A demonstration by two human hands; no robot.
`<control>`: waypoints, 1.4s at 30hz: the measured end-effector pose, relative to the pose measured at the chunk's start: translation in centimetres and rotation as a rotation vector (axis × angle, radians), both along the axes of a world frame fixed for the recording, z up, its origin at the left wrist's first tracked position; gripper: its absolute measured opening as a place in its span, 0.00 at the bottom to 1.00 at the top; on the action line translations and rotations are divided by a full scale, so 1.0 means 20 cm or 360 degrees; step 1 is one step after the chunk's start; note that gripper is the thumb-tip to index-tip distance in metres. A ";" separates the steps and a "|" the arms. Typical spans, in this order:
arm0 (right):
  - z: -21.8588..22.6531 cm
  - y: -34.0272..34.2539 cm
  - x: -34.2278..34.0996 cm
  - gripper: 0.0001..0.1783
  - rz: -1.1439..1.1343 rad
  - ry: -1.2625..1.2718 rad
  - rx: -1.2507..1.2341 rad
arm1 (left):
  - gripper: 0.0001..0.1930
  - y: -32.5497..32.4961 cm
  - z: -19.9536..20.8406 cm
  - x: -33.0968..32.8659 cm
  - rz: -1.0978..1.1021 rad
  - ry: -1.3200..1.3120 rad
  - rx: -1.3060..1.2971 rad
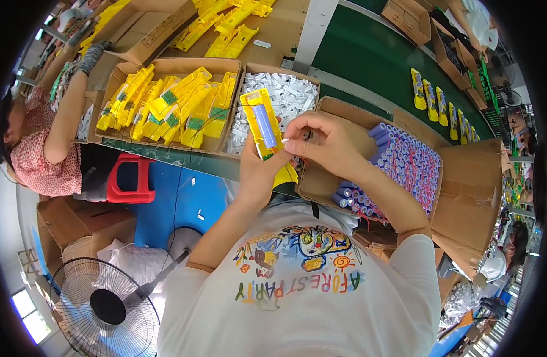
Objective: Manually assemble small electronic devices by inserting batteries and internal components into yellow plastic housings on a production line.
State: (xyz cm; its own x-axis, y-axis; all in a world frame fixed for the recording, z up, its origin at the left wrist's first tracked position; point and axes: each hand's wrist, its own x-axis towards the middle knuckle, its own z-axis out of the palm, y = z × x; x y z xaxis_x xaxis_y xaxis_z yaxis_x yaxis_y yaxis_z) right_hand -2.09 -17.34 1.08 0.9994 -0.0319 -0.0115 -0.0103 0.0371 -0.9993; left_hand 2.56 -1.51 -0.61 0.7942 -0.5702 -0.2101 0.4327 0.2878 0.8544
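My left hand (259,171) is closed round a yellow plastic housing (250,102), held tilted above the box edges. A blue-purple cylindrical battery cell (264,126) lies inside the housing. At the housing's right edge, my right hand (325,138) pinches a small white piece (286,141) between thumb and forefinger. A thin red wire shows close to those fingertips; where it ends is hidden. Just beyond the housing stands a carton of small white plastic parts (279,89). To the right, a carton holds many upright battery cells (407,166) with red wires.
On the left, a carton holds yellow housings (196,89) with green circuit boards. Finished-looking yellow units (431,100) line the green belt (368,47). A co-worker's gloved hand (93,56) is at far left. A red stool (130,178) and a fan (107,306) stand below.
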 end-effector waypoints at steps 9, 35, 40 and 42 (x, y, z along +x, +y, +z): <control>0.09 -0.12 0.12 0.06 -0.0256 -0.0247 -0.0194 | 0.25 0.04 -0.01 -0.02 -0.0294 -0.0060 -0.0040; -0.03 -1.47 0.26 0.18 -0.1009 -0.0469 -0.1588 | 0.08 0.28 0.25 0.61 0.0682 -0.1423 0.1260; -0.71 -2.82 0.08 0.14 -0.0827 0.0140 -0.1886 | 0.19 0.49 0.12 1.10 -0.0066 -0.2161 0.2127; -0.76 -2.66 0.17 0.14 -0.0768 0.0239 -0.2334 | 0.21 0.47 0.16 1.11 -0.0456 -0.2014 0.2287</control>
